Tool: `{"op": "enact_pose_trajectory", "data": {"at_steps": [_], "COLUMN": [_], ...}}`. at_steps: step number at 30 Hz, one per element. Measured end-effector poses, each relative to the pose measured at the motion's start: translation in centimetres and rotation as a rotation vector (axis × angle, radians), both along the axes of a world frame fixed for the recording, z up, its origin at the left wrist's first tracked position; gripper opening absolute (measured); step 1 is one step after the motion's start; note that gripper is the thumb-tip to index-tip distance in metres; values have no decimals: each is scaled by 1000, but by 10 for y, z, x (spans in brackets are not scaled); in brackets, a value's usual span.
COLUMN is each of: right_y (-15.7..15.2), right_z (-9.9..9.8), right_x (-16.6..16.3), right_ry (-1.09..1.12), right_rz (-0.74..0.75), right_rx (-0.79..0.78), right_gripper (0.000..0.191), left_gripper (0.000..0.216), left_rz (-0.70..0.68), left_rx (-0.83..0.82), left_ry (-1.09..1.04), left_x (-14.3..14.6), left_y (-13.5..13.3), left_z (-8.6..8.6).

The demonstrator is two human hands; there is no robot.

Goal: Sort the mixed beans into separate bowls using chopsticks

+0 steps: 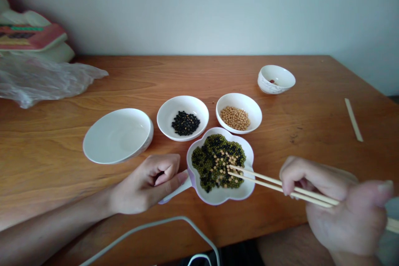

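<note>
My left hand [149, 187] is closed on the handle of a white, flower-shaped dish [240, 193] with a lilac outside. Green beans [202, 158] mixed with black beans lie in that dish, with several tan soybeans [222, 162] on top. My right hand [336, 203] grips a pair of wooden chopsticks [271, 183], whose tips reach in among the soybeans, slightly apart. Whether a bean is caught between the tips I cannot tell. Just behind the dish stand a white bowl [163, 116] of black beans and another white bowl [255, 114] of soybeans.
At the left is a large white bowl [115, 137]. A small bowl [282, 79] with a few reddish pieces stands at the back right. A pale strip [353, 120] lies at right, clear plastic [52, 79] at far left. A white cable [149, 224] loops in front.
</note>
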State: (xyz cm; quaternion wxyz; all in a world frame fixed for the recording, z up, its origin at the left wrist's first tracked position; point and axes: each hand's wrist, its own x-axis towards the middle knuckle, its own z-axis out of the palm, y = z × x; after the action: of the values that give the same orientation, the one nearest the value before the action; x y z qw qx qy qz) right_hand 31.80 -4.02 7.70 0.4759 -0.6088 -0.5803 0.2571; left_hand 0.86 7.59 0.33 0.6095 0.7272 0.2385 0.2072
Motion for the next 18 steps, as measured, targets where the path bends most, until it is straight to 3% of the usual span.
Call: {"op": "enact_pose_trajectory", "data": {"at_steps": [18], "right_y": [9], "right_z": [-12], "right_x": [2], "right_ry": [148], "right_rz": [-18], "right_rx": [-109], "right_gripper": [86], "left_gripper": [41], "left_rz": [-4], "left_rx": [-31], "left_ry": [-14], "left_x": [-1], "left_y": [-1], "left_z": [-4]}}
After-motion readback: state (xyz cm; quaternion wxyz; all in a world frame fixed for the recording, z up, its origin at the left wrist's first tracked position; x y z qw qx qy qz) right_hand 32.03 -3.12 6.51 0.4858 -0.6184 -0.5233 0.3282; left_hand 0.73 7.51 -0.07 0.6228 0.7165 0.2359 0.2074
